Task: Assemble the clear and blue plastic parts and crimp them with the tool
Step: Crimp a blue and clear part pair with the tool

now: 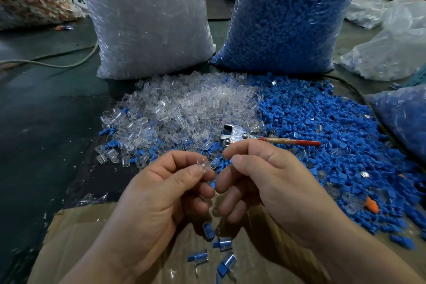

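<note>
My left hand (161,193) pinches a small clear plastic part (202,164) between thumb and forefinger. My right hand (260,182) is close beside it, its fingers curled with fingertips almost touching the left; a bit of blue (213,184) shows between the two hands, and I cannot tell which hand holds it. Behind the hands lies the crimping tool (239,137), metal jaws to the left, red handle pointing right, on the boundary of a clear-parts pile (184,108) and a blue-parts pile (322,127). Several assembled clear-and-blue pieces (222,251) lie below on cardboard.
Two big upright bags stand at the back, one of clear parts (147,18) and one of blue parts (288,16). More plastic bags (391,48) sit at the right. A cable (50,62) runs across the dark table at the left. A cardboard sheet (80,237) lies nearest me.
</note>
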